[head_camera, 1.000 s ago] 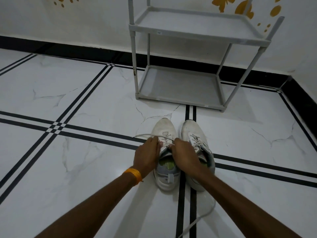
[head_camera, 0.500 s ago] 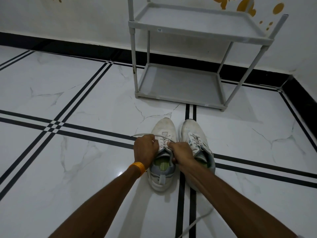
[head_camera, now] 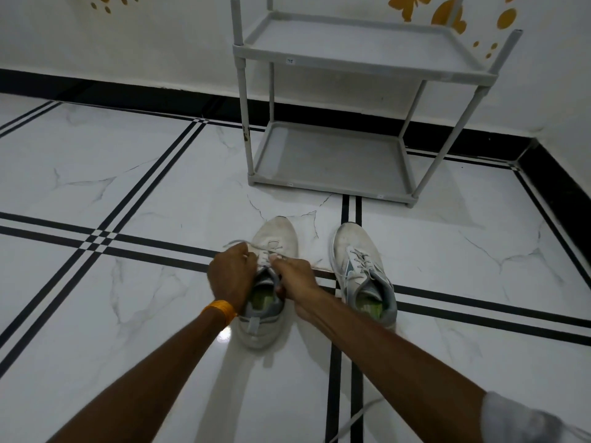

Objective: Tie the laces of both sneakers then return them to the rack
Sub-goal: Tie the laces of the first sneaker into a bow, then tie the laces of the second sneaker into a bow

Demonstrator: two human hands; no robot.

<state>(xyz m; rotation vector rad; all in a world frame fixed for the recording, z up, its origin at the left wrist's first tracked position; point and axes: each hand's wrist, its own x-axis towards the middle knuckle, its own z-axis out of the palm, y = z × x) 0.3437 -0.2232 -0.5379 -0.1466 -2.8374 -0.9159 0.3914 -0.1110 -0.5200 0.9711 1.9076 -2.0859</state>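
— White marble floor (head_camera: 134,282) with black stripes, and the grey rack (head_camera: 332,161) stands against the wall. Where are the sneakers?

— Both on the floor in front of the rack, toes pointing at it, a gap between them. The left sneaker (head_camera: 275,241) sits in front of the rack's left half; the right sneaker (head_camera: 361,270), in front of its right half, looks laced already, though I can't tell whether its knot is finished.

— And your hands?

— Both over the left sneaker's tongue. My left hand (head_camera: 232,276) is curled closed on a lace (head_camera: 238,243), a loop poking out past the knuckles toward the rack. My right hand (head_camera: 295,278) pinches the other strand with fingertips pressed together.

— What could spoil it?

— If I pull unevenly, I reckon the loop slips through and the bow collapses. The sneaker is light and nothing pins it down, so a hard tug could drag it away from the rack instead of tightening.
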